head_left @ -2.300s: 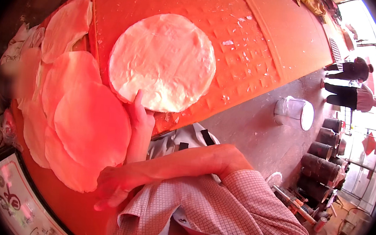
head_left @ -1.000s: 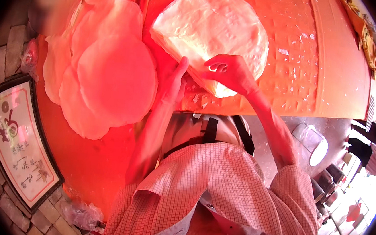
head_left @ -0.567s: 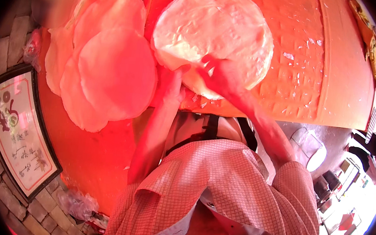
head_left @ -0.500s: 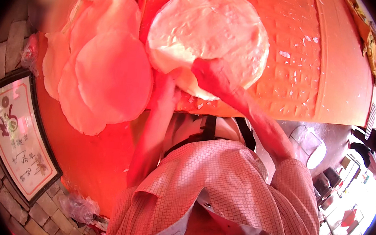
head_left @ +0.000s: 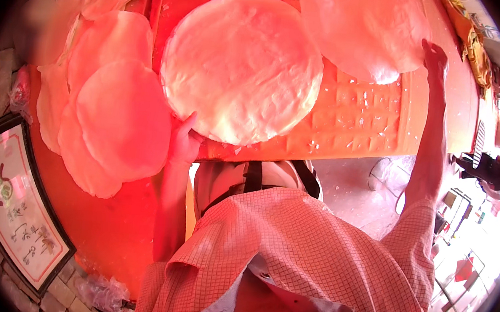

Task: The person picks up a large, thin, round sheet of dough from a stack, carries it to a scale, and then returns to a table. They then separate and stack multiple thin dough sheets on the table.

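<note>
A stack of thin round flatbreads (head_left: 243, 69) lies in the middle of the red table, its surface wrinkled and its edge uneven. My right hand (head_left: 436, 58) is stretched far out to the right. Its fingers are closed on the edge of a single thin flatbread (head_left: 362, 32), which is spread out beyond the stack and overlaps its upper right side. At the stack's near left edge is my left hand (head_left: 186, 141), with the thumb apart from the fingers and touching or close to the rim. Several loose flatbreads (head_left: 123, 121) overlap in a pile on the left.
Pale flakes dot the quilted red table cover (head_left: 360, 115). A framed sign (head_left: 23, 204) leans at the left on brick paving, with a crumpled clear plastic bag (head_left: 101, 293) near it. Yellow cloth or wrapping (head_left: 476, 54) lies along the table's far right edge.
My right hand has swung from the near side of the stack out to the right, carrying one flatbread off it. My left hand has moved slightly left and down, to the stack's edge.
</note>
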Demonstrator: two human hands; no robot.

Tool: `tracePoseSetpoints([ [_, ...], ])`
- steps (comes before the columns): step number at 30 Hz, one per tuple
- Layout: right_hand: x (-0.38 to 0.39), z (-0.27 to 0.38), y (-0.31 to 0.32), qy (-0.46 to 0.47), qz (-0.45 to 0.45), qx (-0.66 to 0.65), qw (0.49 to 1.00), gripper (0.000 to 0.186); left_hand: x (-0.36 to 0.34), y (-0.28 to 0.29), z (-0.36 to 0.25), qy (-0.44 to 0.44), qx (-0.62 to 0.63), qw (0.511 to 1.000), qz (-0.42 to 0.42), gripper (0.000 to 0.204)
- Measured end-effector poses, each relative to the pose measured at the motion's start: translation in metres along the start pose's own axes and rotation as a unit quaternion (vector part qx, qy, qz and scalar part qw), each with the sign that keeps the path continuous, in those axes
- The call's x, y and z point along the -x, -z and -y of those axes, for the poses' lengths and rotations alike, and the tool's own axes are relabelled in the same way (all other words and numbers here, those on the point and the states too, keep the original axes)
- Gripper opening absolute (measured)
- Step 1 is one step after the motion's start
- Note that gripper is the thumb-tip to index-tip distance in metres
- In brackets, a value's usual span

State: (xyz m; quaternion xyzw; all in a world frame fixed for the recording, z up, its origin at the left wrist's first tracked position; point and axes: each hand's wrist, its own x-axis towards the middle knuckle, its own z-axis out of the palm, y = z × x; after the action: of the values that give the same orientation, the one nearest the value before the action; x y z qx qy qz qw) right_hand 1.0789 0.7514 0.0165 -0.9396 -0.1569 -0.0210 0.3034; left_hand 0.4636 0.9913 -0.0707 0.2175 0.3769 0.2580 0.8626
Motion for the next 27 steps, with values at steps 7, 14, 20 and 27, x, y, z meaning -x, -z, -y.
tracePoseSetpoints([
  [7, 0.196, 0.130, -0.115, 0.215, 0.329, -0.352, 0.850, 0.032, 0.009, -0.032, -0.011, -0.079, -0.090, 0.989, 0.086, 0.055],
  [14, 0.318, 0.224, -0.133, 0.127, 0.593, -0.273, 0.747, 0.034, 0.002, -0.061, -0.024, -0.081, -0.190, 0.975, 0.077, 0.052],
  [20, 0.341, 0.234, -0.138, 0.191, 0.536, -0.276, 0.775, 0.025, 0.007, -0.064, -0.019, -0.155, -0.159, 0.974, 0.052, 0.039],
  [27, 0.332, 0.227, -0.146, 0.093, 0.524, -0.317, 0.785, 0.012, 0.008, -0.052, -0.020, -0.106, -0.159, 0.981, 0.045, 0.035],
])
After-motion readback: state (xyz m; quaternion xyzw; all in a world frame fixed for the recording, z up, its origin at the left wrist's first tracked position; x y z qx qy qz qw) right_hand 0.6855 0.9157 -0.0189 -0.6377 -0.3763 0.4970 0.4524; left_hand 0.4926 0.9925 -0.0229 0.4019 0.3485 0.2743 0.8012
